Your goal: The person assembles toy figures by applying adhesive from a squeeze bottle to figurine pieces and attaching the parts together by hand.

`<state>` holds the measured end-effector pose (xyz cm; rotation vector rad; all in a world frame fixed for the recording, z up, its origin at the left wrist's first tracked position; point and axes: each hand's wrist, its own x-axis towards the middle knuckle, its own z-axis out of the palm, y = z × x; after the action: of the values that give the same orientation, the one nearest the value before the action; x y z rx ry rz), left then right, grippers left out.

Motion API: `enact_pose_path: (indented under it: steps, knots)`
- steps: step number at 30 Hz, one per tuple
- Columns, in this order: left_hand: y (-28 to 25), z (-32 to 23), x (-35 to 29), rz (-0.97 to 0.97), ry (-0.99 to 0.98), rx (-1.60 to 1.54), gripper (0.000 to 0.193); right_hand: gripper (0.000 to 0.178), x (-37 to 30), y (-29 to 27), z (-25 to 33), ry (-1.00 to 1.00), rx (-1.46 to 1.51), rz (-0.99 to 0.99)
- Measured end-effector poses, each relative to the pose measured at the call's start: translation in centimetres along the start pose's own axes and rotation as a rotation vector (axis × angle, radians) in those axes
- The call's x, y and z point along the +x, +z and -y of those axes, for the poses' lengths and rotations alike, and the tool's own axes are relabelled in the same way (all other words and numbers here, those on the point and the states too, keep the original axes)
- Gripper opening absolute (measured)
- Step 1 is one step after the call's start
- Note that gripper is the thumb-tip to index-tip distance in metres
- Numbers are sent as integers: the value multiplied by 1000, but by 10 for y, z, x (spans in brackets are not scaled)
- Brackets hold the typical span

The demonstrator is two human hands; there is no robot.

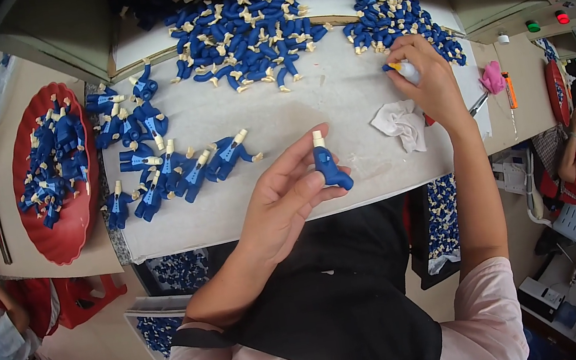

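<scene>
My left hand [288,193] is closed on a blue figurine body [329,168] with a cream neck, its neck pointing up, over the table's near part. At the right, my right hand [431,80] is closed round a small white squeeze bottle [409,72] with a yellow tip. A small dark blue piece shows by that tip; whether my fingers hold it I cannot tell. Just behind this hand lies a pile of small blue arms [391,19] with cream hands. A crumpled white tissue [401,127] rests on the table below my right hand.
A bigger pile of blue arms [244,37] lies at the back. Several blue figurine bodies [171,169] stand in rows at the left, beside a red tray [63,243] of figurines. A pink cloth [492,78] and an orange tool [511,91] lie right. Other people sit at both sides.
</scene>
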<state>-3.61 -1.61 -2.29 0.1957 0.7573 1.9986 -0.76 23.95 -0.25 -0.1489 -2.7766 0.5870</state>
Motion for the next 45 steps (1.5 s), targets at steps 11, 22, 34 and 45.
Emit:
enact_pose_path:
  steps: [11,22,34,45]
  knots:
    - [4,4,1,-19,-57,-48,48,15,-56,-2,66,256,577,-132]
    - [18,16,-1,-3,-35,152,48,13,-100,20,99,355,1078,-321]
    - [24,20,-8,-5,15,272,50,16,-108,32,114,221,710,-507]
    - [22,18,-8,54,34,317,47,22,-104,27,120,126,452,-502]
